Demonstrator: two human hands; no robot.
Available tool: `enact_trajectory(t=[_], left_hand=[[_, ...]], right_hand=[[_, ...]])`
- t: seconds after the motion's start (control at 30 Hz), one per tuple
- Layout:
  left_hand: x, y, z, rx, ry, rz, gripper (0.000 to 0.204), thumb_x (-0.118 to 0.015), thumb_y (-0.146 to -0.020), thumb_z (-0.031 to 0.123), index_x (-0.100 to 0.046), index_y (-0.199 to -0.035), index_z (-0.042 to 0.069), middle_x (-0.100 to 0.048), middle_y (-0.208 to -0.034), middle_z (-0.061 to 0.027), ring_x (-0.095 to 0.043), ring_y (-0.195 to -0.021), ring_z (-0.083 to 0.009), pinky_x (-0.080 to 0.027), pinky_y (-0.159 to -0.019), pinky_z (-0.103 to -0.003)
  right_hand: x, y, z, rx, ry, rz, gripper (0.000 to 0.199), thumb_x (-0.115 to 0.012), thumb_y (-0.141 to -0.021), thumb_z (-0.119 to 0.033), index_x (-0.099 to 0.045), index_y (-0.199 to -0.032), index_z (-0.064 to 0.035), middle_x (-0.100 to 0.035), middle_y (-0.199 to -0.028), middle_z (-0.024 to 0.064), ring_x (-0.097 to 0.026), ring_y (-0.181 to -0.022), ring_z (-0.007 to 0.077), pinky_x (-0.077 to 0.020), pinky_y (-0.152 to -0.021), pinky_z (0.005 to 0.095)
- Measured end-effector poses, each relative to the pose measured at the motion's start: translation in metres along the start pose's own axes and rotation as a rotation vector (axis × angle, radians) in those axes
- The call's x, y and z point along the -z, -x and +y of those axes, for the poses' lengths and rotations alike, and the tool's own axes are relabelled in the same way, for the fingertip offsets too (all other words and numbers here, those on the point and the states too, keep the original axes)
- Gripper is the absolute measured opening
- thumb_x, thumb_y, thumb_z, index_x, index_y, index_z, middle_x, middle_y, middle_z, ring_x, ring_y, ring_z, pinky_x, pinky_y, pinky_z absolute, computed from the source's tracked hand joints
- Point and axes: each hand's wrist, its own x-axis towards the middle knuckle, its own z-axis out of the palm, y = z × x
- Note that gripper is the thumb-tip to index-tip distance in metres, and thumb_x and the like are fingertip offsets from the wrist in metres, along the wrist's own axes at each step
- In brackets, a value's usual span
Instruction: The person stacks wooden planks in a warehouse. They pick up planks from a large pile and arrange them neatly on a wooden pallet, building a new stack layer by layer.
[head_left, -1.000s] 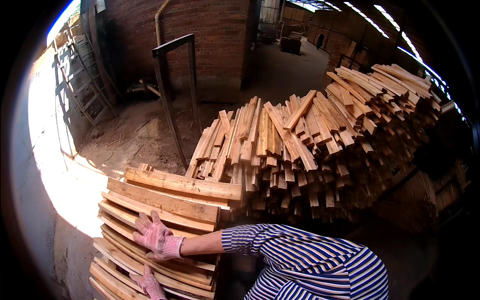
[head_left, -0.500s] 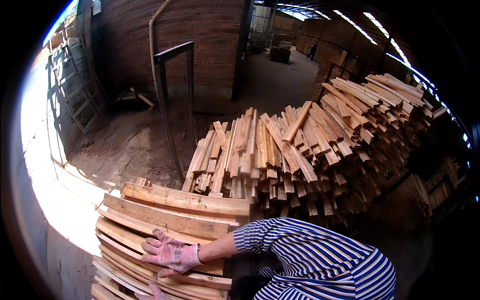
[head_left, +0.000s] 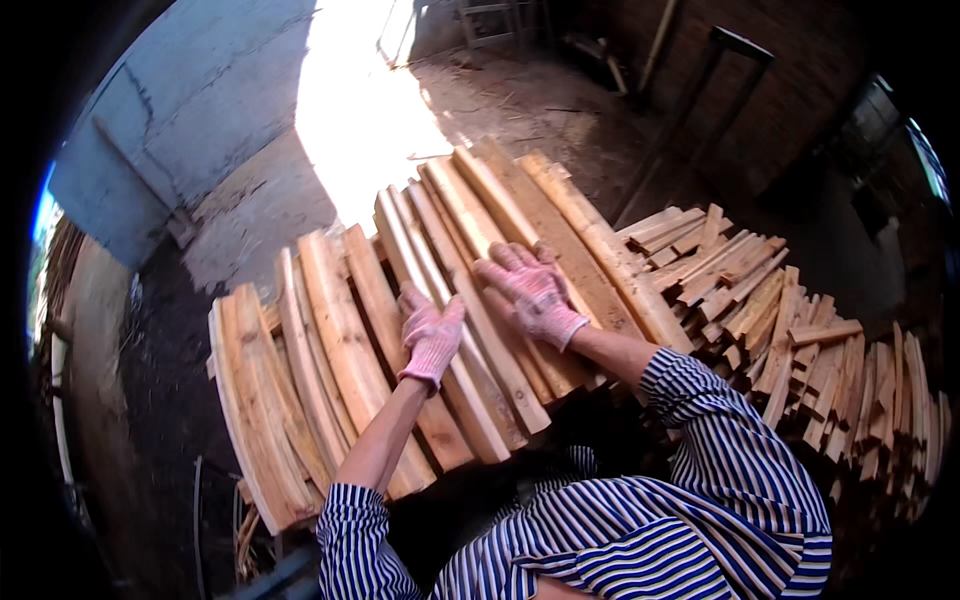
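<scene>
Long sawn wooden boards and narrower slats lie side by side in a wide stack in front of me. My left hand, in a pinkish knit glove, is closed over a narrow wooden slat near the middle, its fingertips partly hidden. Beside it my right hand, gloved alike, lies flat with fingers spread over boards right of the middle. To its right is a broad brown board, then a lighter board at the stack's edge. Wider pale boards fill the left side, with dark gaps between some.
A big heap of short wooden pieces stands on the right. Beyond the stack are a sunlit strip of floor, a grey wall and a dark metal frame. Loose scraps lie at lower left.
My view has swung left and down, so the stack now sits mid-picture. My left hand has come fully into view on a slat; my right hand still rests on the boards.
</scene>
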Motion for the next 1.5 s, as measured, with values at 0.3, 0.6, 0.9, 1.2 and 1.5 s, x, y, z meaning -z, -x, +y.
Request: enact_trajectory(t=[0.3, 0.6, 0.9, 1.2, 1.5], left_hand=[[0.146, 0.071, -0.067, -0.184, 0.146, 0.158, 0.091, -0.065, -0.09, 0.059, -0.03, -0.158, 0.01, -0.031, -0.162, -0.0179, -0.02, -0.153, -0.0351, -0.022, -0.125, -0.049], [0.232, -0.002, -0.274, 0.686, -0.327, 0.076, 0.122, -0.077, -0.069, 0.072, -0.023, -0.16, 0.01, -0.033, -0.158, -0.0242, -0.039, -0.142, -0.0438, -0.033, -0.116, -0.054], [0.241, -0.03, -0.372, 0.638, 0.785, -0.115, 0.062, -0.075, -0.091, 0.036, -0.058, -0.128, -0.01, -0.071, -0.111, -0.0233, -0.074, -0.094, -0.0282, -0.061, -0.084, -0.043], [0.247, -0.016, -0.488, 0.635, 1.433, -0.376, 0.054, -0.074, -0.091, 0.028, -0.06, -0.133, -0.002, -0.069, -0.124, -0.0194, -0.071, -0.106, -0.0294, -0.057, -0.095, -0.048], [0.219, -0.03, -0.536, 0.351, 1.939, -0.741, 0.045, -0.063, -0.098, 0.026, -0.06, -0.133, -0.002, -0.068, -0.126, -0.0221, -0.069, -0.113, -0.0339, -0.056, -0.097, -0.053]], right_hand=[[-0.001, 0.003, -0.011, -0.053, 0.109, -0.127, 0.046, -0.061, -0.094, -0.027, -0.061, -0.139, -0.019, -0.054, -0.148, 0.013, -0.045, -0.14, 0.0288, -0.0221, -0.118, 0.0523], [0.003, -0.004, -0.008, -0.071, 0.091, -0.108, 0.046, -0.064, -0.092, -0.027, -0.063, -0.137, -0.0214, -0.055, -0.147, 0.0113, -0.048, -0.137, 0.0299, -0.0227, -0.119, 0.0537], [0.0, -0.01, -0.017, -0.098, 0.114, -0.145, 0.051, -0.067, -0.089, -0.022, -0.062, -0.14, -0.0206, -0.053, -0.15, 0.0109, -0.045, -0.14, 0.0302, -0.0198, -0.122, 0.0499], [-0.016, -0.005, -0.026, -0.038, 0.269, -0.158, 0.056, -0.07, -0.087, -0.013, -0.059, -0.142, -0.018, -0.049, -0.153, 0.0116, -0.045, -0.141, 0.0265, -0.0215, -0.123, 0.0441], [-0.099, -0.086, -0.316, -0.369, -1.156, -0.243, 0.087, -0.074, -0.09, -0.025, -0.024, -0.156, -0.0004, -0.029, -0.159, 0.028, -0.034, -0.146, 0.0389, -0.0303, -0.122, 0.0437]])
